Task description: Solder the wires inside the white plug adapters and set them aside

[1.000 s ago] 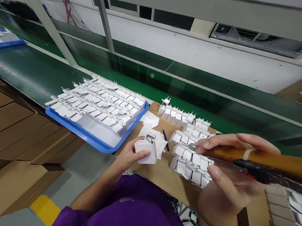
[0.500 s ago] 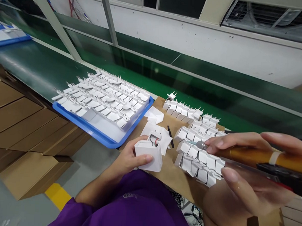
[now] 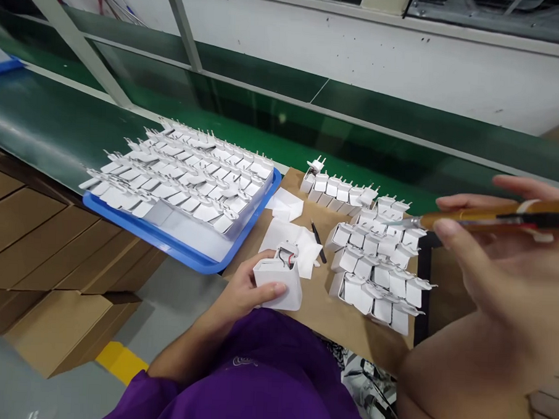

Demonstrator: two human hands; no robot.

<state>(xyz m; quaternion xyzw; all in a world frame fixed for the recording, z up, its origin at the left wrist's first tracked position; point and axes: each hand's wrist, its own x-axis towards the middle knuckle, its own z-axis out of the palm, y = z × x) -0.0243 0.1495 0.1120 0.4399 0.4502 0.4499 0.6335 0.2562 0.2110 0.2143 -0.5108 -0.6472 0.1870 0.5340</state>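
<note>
My left hand point(image 3: 253, 285) is closed around a white adapter housing point(image 3: 279, 283), held upright close to my body. Its top end is open, and red and black wires show inside. On the right, my right hand point(image 3: 485, 255) grips an orange-handled electric screwdriver point(image 3: 474, 216), its thin tip pointing left over the rows of white adapters point(image 3: 379, 263) on the brown board. These adapters stand on end with plug pins sticking out. White paper sheets point(image 3: 287, 234) and a black pair of tweezers point(image 3: 318, 241) lie just beyond the held housing.
Left of the board, a blue tray point(image 3: 203, 268) carries several rows of white adapters on the green conveyor belt point(image 3: 47, 119). Cardboard boxes point(image 3: 61, 329) are stacked at lower left. A metal post point(image 3: 183, 26) rises behind the belt. Another blue tray point(image 3: 3, 66) shows at far left.
My right hand has drawn the screwdriver up and to the right, uncovering more of the adapter rows. The left hand still holds the housing in nearly the same place. The view has shifted slightly.
</note>
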